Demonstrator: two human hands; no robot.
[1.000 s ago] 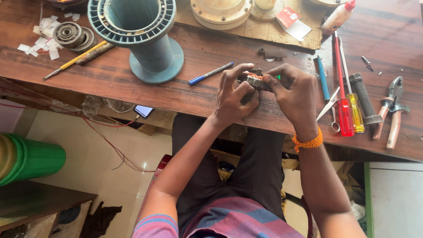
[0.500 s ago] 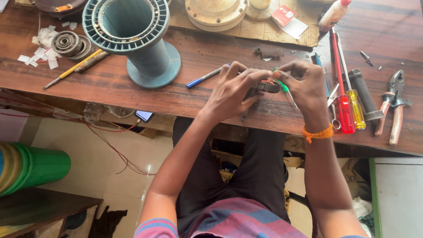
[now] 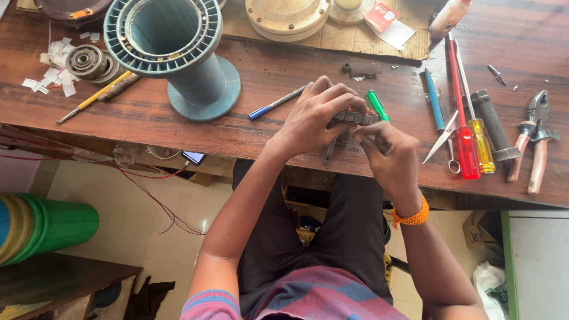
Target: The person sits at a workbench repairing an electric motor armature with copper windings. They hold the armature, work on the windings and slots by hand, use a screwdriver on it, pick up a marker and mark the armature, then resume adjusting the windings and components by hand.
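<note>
Both hands, left hand [image 3: 317, 115] and right hand [image 3: 391, 157], clench a small dark metal part [image 3: 354, 118] above the surface [image 3: 261, 71], green-handled tool [image 3: 377, 105] alongside.

Count, taken outward from the teal spool [image 3: 172, 53]: one spool; two blue pens [image 3: 277, 102] [image 3: 434, 99]; three screwdrivers, red [image 3: 461, 118], yellow [image 3: 479, 142], green [image 3: 377, 105]; one scissors [image 3: 446, 139]; two pliers [image 3: 535, 139]; two bearings [image 3: 89, 62].

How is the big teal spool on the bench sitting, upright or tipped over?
Upright. The teal spool stands on one flange flat on the wooden bench, its other flange up and its hollow core open toward the camera.
</note>
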